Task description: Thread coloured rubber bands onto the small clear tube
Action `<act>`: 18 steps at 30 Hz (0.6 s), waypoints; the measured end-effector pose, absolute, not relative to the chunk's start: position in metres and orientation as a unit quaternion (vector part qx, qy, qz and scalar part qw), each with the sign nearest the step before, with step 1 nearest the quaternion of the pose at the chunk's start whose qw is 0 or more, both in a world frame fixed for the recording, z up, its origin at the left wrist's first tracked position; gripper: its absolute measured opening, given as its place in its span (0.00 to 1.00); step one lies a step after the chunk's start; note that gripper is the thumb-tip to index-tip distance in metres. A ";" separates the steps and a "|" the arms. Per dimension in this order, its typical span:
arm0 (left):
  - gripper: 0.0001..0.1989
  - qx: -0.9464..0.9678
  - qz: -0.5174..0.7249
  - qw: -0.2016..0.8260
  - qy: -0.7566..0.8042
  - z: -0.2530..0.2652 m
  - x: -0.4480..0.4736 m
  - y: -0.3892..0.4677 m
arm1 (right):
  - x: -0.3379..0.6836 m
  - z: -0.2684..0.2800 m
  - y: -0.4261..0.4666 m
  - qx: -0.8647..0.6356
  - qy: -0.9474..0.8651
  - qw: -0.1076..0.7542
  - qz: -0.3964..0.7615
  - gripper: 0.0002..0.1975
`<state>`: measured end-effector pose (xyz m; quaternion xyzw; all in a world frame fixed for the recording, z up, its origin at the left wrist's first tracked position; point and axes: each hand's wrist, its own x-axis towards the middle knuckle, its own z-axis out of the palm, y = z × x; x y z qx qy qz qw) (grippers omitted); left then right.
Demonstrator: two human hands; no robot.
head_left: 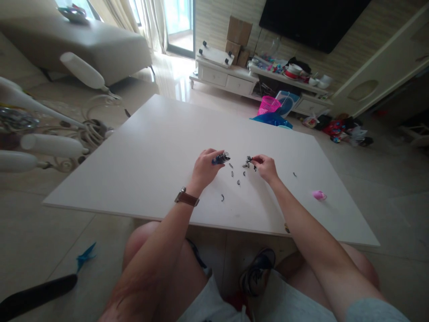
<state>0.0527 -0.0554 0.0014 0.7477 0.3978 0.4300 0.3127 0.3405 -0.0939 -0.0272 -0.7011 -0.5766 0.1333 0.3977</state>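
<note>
My left hand (205,169) is wrapped around a small dark blue container (219,158), held tilted with its mouth toward the right. Thin black loops show at that mouth. To the right, my right hand (264,167) pinches a little bunch of small black wire clips (249,159) just over the table. Their exact kind is too small to make out. Between the hands, loose black clips (238,182) lie scattered on the white table (161,147). A single curved black clip (222,197) rests nearer to me.
A small pink object (319,195) and another tiny dark piece (294,174) lie on the table's right side. Past the far edge stand a pink basket (269,105) and a blue bag (273,119). White lamp parts (53,145) are at the left.
</note>
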 end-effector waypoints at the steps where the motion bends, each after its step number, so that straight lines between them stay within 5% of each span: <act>1: 0.24 0.768 0.412 0.289 0.395 0.000 0.054 -0.056 | 0.330 -0.018 -0.098 -0.681 -0.581 0.421 0.145 0.07; 8: 0.25 0.834 0.357 0.238 0.348 -0.010 0.059 -0.061 | 0.257 0.036 -0.113 -0.547 -0.725 0.398 0.129 0.04; 18: 0.24 0.785 0.387 0.322 0.362 -0.003 0.057 -0.060 | 0.236 0.049 -0.107 -0.533 -0.744 0.389 0.103 0.07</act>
